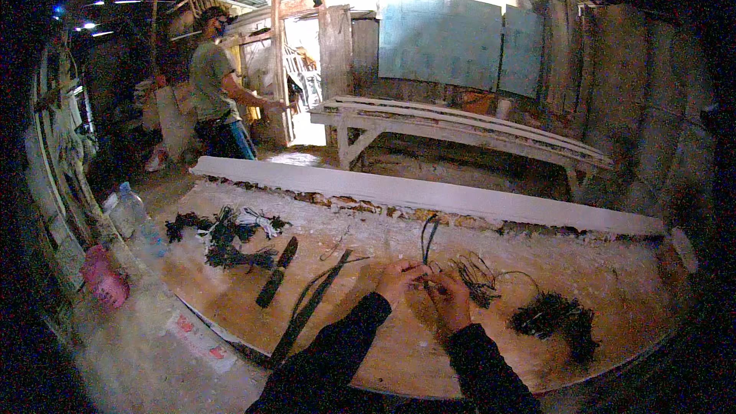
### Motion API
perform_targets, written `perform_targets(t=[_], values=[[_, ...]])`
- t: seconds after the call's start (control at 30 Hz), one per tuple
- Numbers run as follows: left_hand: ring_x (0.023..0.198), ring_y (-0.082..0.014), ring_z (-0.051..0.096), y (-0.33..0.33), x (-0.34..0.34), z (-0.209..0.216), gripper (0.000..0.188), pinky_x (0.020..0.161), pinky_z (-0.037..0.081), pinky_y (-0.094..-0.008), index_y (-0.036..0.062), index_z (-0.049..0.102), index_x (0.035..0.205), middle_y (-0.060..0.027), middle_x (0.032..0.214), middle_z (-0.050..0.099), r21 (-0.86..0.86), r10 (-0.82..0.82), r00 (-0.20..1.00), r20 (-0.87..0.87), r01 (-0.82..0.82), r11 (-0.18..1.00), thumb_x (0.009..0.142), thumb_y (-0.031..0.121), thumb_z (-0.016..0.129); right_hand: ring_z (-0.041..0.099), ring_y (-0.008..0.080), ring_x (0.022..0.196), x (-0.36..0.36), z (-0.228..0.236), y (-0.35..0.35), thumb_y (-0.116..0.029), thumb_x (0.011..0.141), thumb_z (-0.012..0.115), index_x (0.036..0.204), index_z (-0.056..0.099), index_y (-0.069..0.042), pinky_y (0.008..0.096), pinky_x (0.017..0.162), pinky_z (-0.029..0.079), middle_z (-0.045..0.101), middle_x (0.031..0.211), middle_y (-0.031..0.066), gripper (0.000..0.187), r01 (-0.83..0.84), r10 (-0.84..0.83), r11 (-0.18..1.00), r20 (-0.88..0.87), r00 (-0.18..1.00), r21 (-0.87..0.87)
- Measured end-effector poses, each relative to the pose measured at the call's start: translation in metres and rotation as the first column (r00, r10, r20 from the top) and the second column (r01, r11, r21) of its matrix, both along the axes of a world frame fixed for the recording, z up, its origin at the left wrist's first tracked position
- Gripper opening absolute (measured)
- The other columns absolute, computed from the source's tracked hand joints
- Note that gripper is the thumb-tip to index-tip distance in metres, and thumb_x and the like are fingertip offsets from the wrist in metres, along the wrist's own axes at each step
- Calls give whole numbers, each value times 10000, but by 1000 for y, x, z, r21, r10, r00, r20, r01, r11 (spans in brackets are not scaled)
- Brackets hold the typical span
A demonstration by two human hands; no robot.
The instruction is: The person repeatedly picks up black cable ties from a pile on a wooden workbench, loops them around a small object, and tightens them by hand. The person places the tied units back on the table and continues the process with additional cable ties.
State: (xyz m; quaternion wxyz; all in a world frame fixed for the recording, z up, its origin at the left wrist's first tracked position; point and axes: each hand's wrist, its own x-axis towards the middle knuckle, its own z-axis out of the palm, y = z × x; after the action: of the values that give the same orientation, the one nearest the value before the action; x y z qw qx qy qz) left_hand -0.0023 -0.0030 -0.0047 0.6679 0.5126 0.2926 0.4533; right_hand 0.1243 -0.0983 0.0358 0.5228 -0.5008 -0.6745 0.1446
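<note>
My left hand [400, 279] and my right hand [450, 296] meet over the middle of the worktable [399, 353], fingertips pinched together. Between them they grip a dark cord [428, 239], whose narrow loop sticks up beyond the fingers. Close by my right hand lies a loose tangle of thin dark cord [477, 280]. Farther right is a bushy dark cord bundle [558, 322]. Left of my left hand rest a long dark strip [310, 313] and a dark, flat, knife-like tool [277, 272]. More dark and whitish cord bundles [234, 238] lie at the far left.
A long white plaster-like strip [429, 188] runs along the table's far edge. At left stand a clear plastic bottle [132, 203] and a pink container [104, 276]. Behind, a long bench [460, 126] faces blue panels [441, 42]. Another person [215, 84] stands at back left.
</note>
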Motion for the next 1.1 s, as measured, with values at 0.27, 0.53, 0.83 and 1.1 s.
perform_targets(t=[0.27,0.53,0.83,1.1], values=[[679,-103,591,0,5,-7,182,578,503,-236,29,618,914,-26,806,621,19,-46,995,-84,48,999,829,190,620,564,208,810,-1,-5,0,11,723,657,856,621,-2,300,692,455,560,861,92,138,-2,-2,1000,-236,972,-14],[668,-114,596,-4,6,-3,172,579,507,-242,24,597,909,-30,802,623,131,-17,991,-132,35,991,836,179,608,540,126,727,7,-24,9,-45,770,631,850,578,-20,263,663,443,581,793,42,100,72,-77,997,-244,967,-30],[655,-113,601,6,10,-16,187,587,500,-238,12,584,881,-53,790,623,153,35,974,-223,0,988,828,188,618,563,155,796,12,-25,14,-32,766,621,867,594,-12,264,714,456,602,867,72,107,90,-82,996,-245,966,23],[665,-132,605,7,12,-20,151,588,492,-238,17,567,854,-64,792,621,50,-12,997,79,8,999,830,160,613,588,202,868,8,-25,15,-21,769,603,898,626,-2,313,782,474,616,905,90,132,76,-48,993,-265,963,95]])
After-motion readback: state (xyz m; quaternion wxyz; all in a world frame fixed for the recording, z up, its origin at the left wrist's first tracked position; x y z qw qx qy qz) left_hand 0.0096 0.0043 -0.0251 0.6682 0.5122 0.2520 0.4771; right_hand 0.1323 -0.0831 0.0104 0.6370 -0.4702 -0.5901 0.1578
